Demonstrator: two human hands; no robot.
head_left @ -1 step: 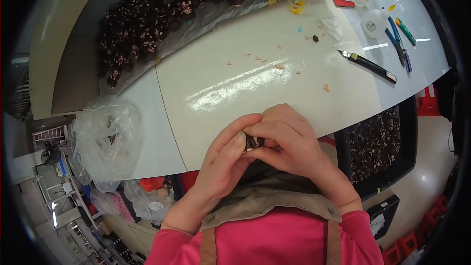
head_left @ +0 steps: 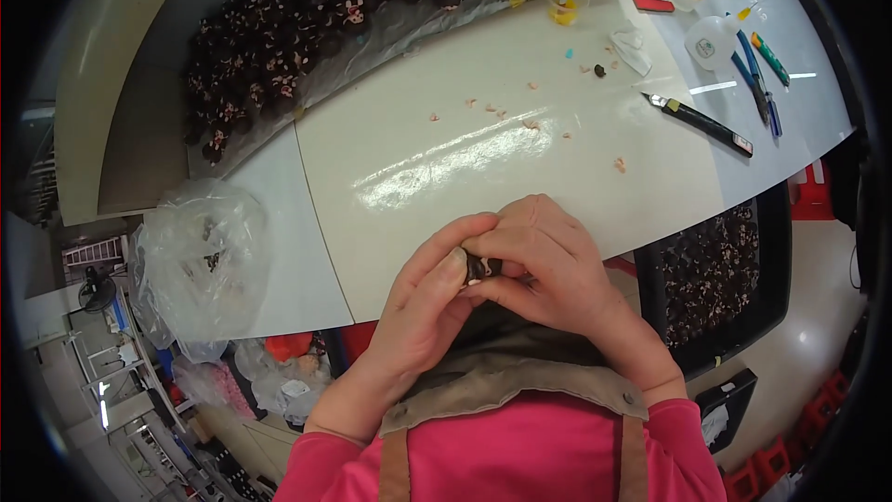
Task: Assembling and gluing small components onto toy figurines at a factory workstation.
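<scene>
Between the fingertips of both hands is a small dark brown figure-like piece (head_left: 480, 267) with pale pink parts, just above the near edge of the worktop. My left hand (head_left: 432, 288) pinches it from the left, thumb on its side. From the right, the thumb and fingers of my right hand (head_left: 544, 256) close round it. Most of its underside and right end is hidden by the fingers. Beyond the hands, small pink scraps (head_left: 492, 110) lie scattered on the cream board (head_left: 437, 158).
A heap of similar brown pieces (head_left: 279, 46) lies on plastic sheeting at the back left. A craft knife (head_left: 701, 123), a cup with yellow liquid (head_left: 567, 7) and pliers (head_left: 754, 79) lie at the right. A clear plastic bag (head_left: 204, 260) sits left; a black tray (head_left: 715, 279) of pieces stands lower right.
</scene>
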